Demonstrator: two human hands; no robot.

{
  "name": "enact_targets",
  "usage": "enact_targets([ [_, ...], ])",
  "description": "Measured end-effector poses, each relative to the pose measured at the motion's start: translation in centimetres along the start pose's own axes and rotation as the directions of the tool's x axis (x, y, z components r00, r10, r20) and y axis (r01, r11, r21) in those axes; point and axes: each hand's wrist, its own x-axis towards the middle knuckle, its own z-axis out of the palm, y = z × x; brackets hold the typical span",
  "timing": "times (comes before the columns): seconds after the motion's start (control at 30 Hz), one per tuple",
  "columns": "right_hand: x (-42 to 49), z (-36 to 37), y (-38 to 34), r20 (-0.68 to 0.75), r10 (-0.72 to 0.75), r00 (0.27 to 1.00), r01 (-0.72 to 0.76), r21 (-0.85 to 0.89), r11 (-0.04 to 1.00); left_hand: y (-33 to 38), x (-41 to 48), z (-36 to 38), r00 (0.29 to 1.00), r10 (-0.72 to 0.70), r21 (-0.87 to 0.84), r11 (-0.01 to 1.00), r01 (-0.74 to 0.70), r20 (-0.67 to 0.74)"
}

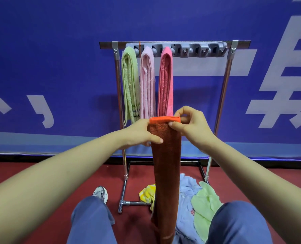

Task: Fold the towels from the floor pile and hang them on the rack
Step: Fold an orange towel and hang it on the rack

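Here: orange towel (166,164), folded to a narrow strip, long axis vertical, bright band at the top.
Left hand (142,132) grips its upper left edge; right hand (190,125) pinches the top right corner. It hangs before the rack (223,95), its lower part covering some of the floor pile (188,191). Behind hang a green towel (130,81), pink towel (147,81) and red towel (165,81).
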Motion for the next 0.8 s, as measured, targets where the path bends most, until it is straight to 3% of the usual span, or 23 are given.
enact_targets([
  [0.23, 1.3, 0.2, -2.0, -0.08, -0.062, 0.995, 0.072, 0.135, 0.988, -2.3, -0.5, 2.8, 0.999, -0.051, -0.103, 0.993, 0.05, 0.001],
  [0.37, 0.6, 0.3, -1.5, -0.086, 0.075, 0.993, -0.056, 0.209, 0.976, -1.7, -0.2, 3.0, 0.997, -0.072, -0.191, 0.979, 0.071, -0.003],
  [0.43, 0.0, 0.4, -0.5, -0.016, 0.206, 0.979, -0.197, 0.227, 0.954, -0.9, -0.2, 2.5, 0.995, -0.096, -0.253, 0.963, 0.087, -0.023],
  [0.53, -1.4, 0.6, 1.7, 0.196, 0.385, 0.902, -0.421, 0.196, 0.886, 0.1, 0.3, 1.8, 0.993, -0.095, -0.381, 0.923, 0.06, -0.073],
  [0.63, -2.9, 1.7, 4.0, 0.348, 0.417, 0.84, -0.504, 0.213, 0.837, 0.2, 1.0, 0.9, 0.98, -0.111, -0.479, 0.877, 0.02, -0.163],
  [0.8, -3.9, 3.9, 5.8, 0.421, 0.41, 0.809, -0.556, 0.321, 0.767, -1.4, 1.7, 0.8, 0.948, -0.18, -0.622, 0.783, -0.024, -0.262],
])
